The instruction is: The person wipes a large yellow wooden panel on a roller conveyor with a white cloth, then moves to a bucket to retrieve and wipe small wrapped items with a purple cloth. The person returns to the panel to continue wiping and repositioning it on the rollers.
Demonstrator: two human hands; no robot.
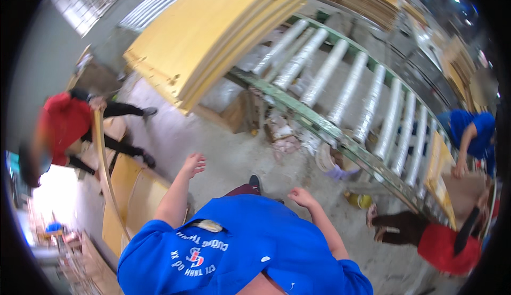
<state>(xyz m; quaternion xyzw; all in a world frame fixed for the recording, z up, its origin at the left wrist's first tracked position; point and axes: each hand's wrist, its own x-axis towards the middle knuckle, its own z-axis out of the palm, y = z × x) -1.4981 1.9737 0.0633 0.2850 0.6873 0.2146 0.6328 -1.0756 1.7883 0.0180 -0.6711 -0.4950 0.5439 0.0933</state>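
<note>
My left hand (194, 165) is held out over the concrete floor with its fingers apart and nothing in it. My right hand (302, 196) hangs in the air on the other side of my body, its fingers curled in and no object visible in them. Neither hand touches anything. Ahead of me lies a stack of large yellowish wooden panels (181, 39), slightly curved. The stack sits at the left end of a green-framed roller conveyor (314, 115), whose rollers look wrapped in clear film.
A person in red (64, 127) on the left holds a curved panel (104, 162) upright beside more panels (136, 188). At right, a person in blue (471, 135) and one in red (447, 247) handle a board (439, 178). Scraps (282, 130) and a yellow-green container (358, 200) lie near the conveyor.
</note>
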